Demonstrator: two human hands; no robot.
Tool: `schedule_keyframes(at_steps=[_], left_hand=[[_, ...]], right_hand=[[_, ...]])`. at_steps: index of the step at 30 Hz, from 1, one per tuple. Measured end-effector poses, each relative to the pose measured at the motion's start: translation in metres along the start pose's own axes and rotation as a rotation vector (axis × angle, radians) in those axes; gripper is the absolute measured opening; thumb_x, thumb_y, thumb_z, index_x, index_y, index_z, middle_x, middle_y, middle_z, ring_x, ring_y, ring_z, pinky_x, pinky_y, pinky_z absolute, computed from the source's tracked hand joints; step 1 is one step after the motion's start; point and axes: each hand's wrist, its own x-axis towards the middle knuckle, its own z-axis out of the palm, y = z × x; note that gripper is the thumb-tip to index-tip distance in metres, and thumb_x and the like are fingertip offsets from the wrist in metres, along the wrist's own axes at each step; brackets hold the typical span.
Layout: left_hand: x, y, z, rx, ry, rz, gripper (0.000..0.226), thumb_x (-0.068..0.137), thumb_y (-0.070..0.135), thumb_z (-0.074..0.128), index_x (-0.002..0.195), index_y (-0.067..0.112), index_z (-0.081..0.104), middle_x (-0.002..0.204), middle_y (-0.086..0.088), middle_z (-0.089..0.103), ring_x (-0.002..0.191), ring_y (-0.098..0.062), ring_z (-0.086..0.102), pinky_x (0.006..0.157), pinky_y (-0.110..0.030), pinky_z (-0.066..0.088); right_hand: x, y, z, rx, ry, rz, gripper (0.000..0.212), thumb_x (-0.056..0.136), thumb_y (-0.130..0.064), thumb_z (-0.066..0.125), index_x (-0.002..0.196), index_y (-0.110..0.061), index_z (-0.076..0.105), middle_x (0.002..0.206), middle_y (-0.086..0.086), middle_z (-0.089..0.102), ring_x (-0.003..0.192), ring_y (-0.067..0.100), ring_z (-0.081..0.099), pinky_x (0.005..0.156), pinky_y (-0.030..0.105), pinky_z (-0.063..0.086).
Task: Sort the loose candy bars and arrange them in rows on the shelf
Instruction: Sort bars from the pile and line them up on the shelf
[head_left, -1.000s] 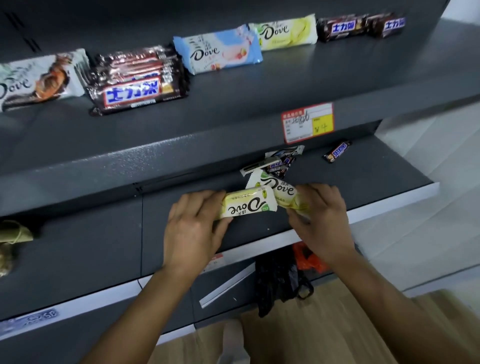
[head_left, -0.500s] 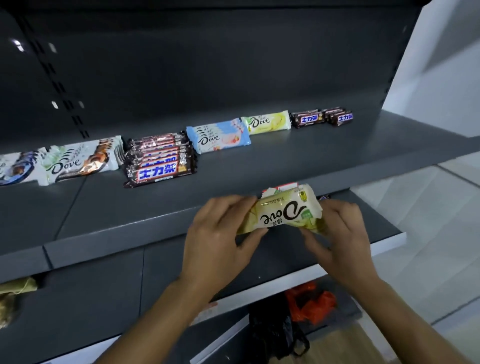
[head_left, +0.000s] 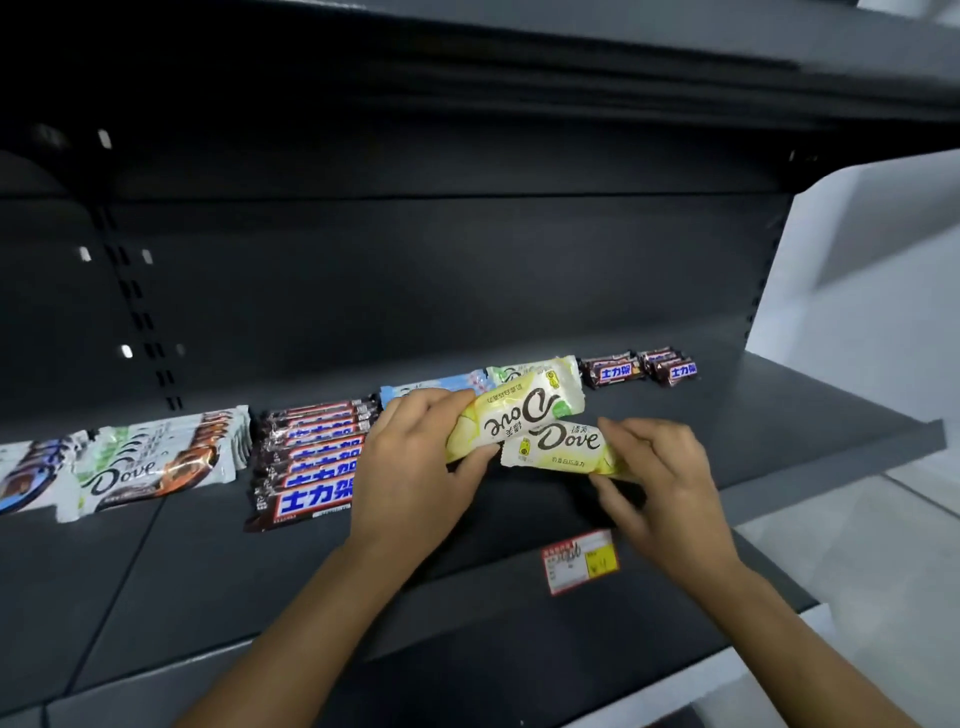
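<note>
1. The left hand (head_left: 415, 467) grips one yellow Dove bar, the upper yellow Dove bar (head_left: 519, 415). Its fingers and thumb curl round the bar's left end. The rest of the bar sticks out to the right of the grip and tips up a little at the far end. Its name reads upside down.
2. The right hand (head_left: 660, 478) pinches the lower yellow Dove bar (head_left: 561, 447) at its right end. This bar sticks out to the left of the grip, and its name reads the right way up.
3. The two bars touch in the middle, between the hands, above the shelf (head_left: 779, 415).
4. One more of the same kind, the lying yellow Dove bar (head_left: 540, 368), is on the shelf just behind the held ones, past the fingertips. It lies long ways from left to right, next to a blue Dove bar (head_left: 431, 387).
5. The left hand's bar is the nearer one to that spot. I think it goes down first, in front of the lying bar, and may need a turn so the names match.
</note>
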Motion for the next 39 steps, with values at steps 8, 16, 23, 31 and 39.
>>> schedule_keyframes(at_steps=[8,16,23,31,39], left_hand=[[0.028,-0.016,0.018,0.029,0.013,-0.033,0.045,0.072,0.033,0.078,0.112,0.016,0.066,0.106,0.003,0.062,0.094,-0.018,0.056,0.082,-0.031,0.047],[0.057,-0.006,0.037,0.074,-0.003,-0.105,0.05,0.073,0.032,0.076,0.119,0.017,0.063,0.11,0.003,0.061,0.1,-0.018,0.054,0.083,-0.026,0.04],[0.084,0.003,0.059,0.059,0.062,-0.284,0.047,0.075,0.031,0.074,0.119,0.019,0.062,0.113,0.001,0.061,0.103,-0.02,0.055,0.084,-0.028,0.041],[0.102,0.011,0.089,0.084,0.073,-0.415,0.041,0.077,0.03,0.073,0.115,0.02,0.064,0.109,-0.005,0.061,0.101,-0.025,0.057,0.082,-0.029,0.04],[0.108,0.011,0.11,0.049,0.134,-0.477,0.042,0.079,0.03,0.072,0.117,0.015,0.061,0.11,-0.007,0.059,0.103,-0.025,0.055,0.084,-0.029,0.039]], right_hand=[[0.031,0.025,0.021,-0.023,-0.01,-0.042,0.044,0.081,-0.032,0.056,0.12,-0.01,0.061,0.112,0.003,0.057,0.101,0.022,0.051,0.08,0.039,0.045],[0.061,0.061,0.045,0.015,-0.068,-0.079,0.046,0.075,-0.02,0.071,0.119,-0.01,0.06,0.111,0.005,0.058,0.099,0.02,0.048,0.081,0.039,0.045],[0.092,0.108,0.076,-0.026,-0.134,-0.083,0.049,0.068,-0.016,0.08,0.113,-0.009,0.063,0.104,0.007,0.061,0.092,0.025,0.054,0.078,0.041,0.049],[0.116,0.127,0.12,-0.037,-0.338,-0.064,0.044,0.069,-0.018,0.075,0.111,-0.011,0.064,0.105,0.006,0.059,0.098,0.03,0.053,0.079,0.041,0.045],[0.109,0.128,0.142,-0.002,-0.382,-0.075,0.042,0.065,-0.017,0.08,0.104,-0.011,0.067,0.099,0.004,0.061,0.089,0.028,0.057,0.072,0.039,0.048]])
